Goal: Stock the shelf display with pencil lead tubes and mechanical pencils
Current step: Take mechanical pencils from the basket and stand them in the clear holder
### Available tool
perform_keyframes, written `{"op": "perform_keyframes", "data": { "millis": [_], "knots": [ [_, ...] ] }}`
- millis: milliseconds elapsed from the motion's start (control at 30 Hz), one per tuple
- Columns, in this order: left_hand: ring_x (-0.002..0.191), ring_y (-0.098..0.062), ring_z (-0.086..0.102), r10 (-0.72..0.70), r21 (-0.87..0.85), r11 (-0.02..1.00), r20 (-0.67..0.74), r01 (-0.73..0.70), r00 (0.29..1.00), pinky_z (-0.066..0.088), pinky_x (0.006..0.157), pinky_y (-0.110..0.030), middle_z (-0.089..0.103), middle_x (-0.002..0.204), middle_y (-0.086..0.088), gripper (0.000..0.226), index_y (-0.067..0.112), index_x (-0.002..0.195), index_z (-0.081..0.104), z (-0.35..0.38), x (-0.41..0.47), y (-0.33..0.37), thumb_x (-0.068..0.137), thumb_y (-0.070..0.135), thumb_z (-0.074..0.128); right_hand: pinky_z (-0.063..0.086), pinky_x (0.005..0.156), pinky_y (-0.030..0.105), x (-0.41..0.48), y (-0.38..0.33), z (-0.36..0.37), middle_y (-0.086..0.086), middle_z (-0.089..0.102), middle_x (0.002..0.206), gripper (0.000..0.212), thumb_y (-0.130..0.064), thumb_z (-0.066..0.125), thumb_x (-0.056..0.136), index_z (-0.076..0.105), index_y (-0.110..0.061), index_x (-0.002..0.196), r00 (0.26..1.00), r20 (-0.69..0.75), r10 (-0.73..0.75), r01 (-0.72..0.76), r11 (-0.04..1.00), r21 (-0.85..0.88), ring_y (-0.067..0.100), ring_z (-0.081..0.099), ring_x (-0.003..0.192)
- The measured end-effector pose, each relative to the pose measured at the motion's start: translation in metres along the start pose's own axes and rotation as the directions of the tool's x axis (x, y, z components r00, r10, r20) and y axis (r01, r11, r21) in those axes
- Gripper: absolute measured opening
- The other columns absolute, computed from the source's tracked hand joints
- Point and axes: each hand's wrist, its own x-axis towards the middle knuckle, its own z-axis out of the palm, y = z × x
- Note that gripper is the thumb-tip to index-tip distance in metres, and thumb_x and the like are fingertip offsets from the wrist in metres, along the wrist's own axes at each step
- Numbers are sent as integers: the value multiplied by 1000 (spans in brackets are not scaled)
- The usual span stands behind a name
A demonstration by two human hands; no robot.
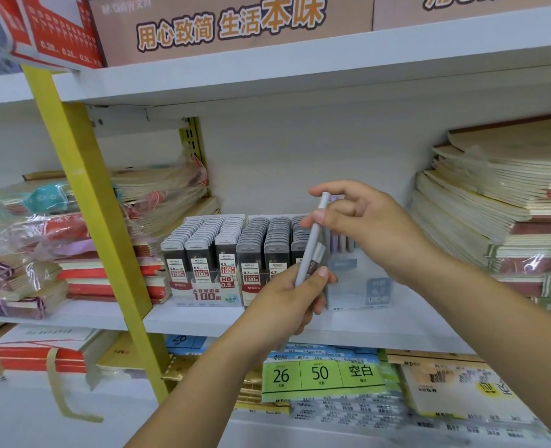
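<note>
Mechanical pencil (313,240) pinched near its top by right hand (364,221), gripped low by left hand (287,299), tilted toward pencil box (358,286) behind both, seemingly to steady its insertion.

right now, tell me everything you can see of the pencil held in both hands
The mechanical pencil is a slim, pale grey stick, seemingly matte plastic, with a blunt top end. It is held nearly upright, top leaning right, in front of the lead tube display and the clear pencil box. The right hand pinches its upper part between thumb and forefinger; the left hand grips its lower end, hiding the tip. A whitish piece beside its lower half is too blurred to identify.
</note>
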Motion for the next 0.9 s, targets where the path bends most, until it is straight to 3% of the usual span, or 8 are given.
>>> {"op": "perform_keyframes", "data": {
  "millis": [133,233,300,433,600,700,833,900],
  "knots": [
    [47,-7,35,-10,-31,999,1,10,1000,31,44,-18,56,68,6,18,22,98,59,-10,-3,-1,101,40,55,53,60,24,4,-4,-17,3,76,86,19,-10,58,95,54,-24,107,944,-319,-84,126,986,113,19,71,71],
    [45,-8,33,-28,-98,995,-5,27,1000,30,43,-19,58,68,3,13,18,99,54,-17,-5,-1,103,30,50,50,58,19,7,-1,-35,6,74,87,22,-12,56,97,47,-31,105,851,-462,-251,251,966,-63,17,70,70],
    [45,-8,34,-9,-105,994,-28,6,1000,30,43,-20,58,69,1,14,13,99,53,-22,-7,-2,104,25,47,53,65,23,8,7,-40,5,72,90,24,-15,58,96,45,-34,104,840,-445,-311,240,948,-209,15,70,77],
    [49,-8,37,43,-76,996,-70,-49,997,33,47,-21,60,72,2,21,12,99,54,-24,-8,0,107,27,43,55,82,45,12,30,-34,-2,72,93,24,-22,63,93,47,-35,107,950,-208,-235,97,849,-519,16,70,88],
    [55,-8,45,69,-29,997,-106,-72,992,41,53,-22,61,77,2,21,18,100,61,-25,-8,-4,106,30,44,54,80,43,13,44,-23,-5,72,93,27,-22,62,94,43,-39,100,980,-49,-194,126,787,-605,18,69,86],
    [56,-8,47,68,-19,997,-121,-71,990,43,53,-22,63,77,3,22,21,102,64,-26,-8,-8,106,31,45,54,73,39,18,46,-24,-5,70,84,30,-25,63,93,39,-43,99,978,-29,-209,143,756,-638,18,67,78],
    [56,-7,48,74,-28,997,-132,-78,989,43,53,-22,64,74,5,22,24,103,66,-27,-8,-10,106,32,45,45,60,21,26,48,-23,-6,66,76,37,-30,65,91,32,-42,102,973,-52,-223,128,718,-684,9,62,67],
    [57,-8,49,85,-22,996,-133,-89,987,44,54,-22,65,74,4,22,25,103,66,-27,-8,-10,106,32,45,47,60,21,29,50,-20,-4,66,73,35,-29,68,90,36,-39,98,977,-71,-203,103,730,-676,9,62,65]
  ]
}}
